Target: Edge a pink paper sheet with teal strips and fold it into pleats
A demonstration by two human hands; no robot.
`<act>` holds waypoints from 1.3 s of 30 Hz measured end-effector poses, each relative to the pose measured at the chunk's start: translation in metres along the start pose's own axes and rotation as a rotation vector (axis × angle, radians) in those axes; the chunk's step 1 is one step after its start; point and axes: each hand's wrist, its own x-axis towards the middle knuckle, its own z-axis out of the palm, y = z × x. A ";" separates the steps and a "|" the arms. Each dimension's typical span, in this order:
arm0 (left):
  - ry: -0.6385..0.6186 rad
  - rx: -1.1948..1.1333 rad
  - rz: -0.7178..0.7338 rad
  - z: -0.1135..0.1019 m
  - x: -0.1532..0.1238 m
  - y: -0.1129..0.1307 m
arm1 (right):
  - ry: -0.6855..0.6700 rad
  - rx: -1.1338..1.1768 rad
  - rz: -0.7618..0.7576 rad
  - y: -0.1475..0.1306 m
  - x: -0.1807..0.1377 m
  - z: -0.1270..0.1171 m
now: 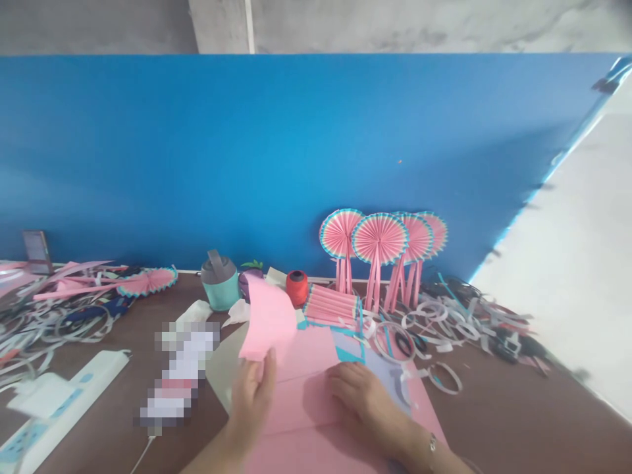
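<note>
My left hand (254, 398) pinches the lower edge of a pink paper strip (270, 316) between thumb and fingers. The strip curves upward, raised off the table. Lower right of it, my right hand (363, 401) rests on larger pink paper sheets (301, 421), its fingers bent a little and pressing down, their tips partly hidden. Crease or edge lines cross these sheets. Just beyond lies a pleated pink paper piece (333, 304) with blue edging. Several round pink paper fans (380, 238) with folded strip handles lean against the blue partition.
A red spool of thread (297, 288) and a teal cup with grey lid (218, 283) stand behind the sheets. White strip scraps (444, 319) pile up at right. A power strip (64, 408), a finished-looking fan (148, 282) and tangled strips lie left. The blue partition (197, 151) closes off the back.
</note>
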 end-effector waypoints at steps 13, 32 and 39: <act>-0.677 0.588 0.333 0.011 -0.008 0.015 | 0.201 -0.200 0.202 -0.003 -0.007 0.002; -0.805 0.318 -0.116 -0.015 0.023 0.022 | -0.048 0.130 0.481 0.018 -0.006 -0.004; -0.819 0.273 -0.139 -0.019 0.026 0.020 | -0.040 0.377 0.462 0.028 -0.009 -0.005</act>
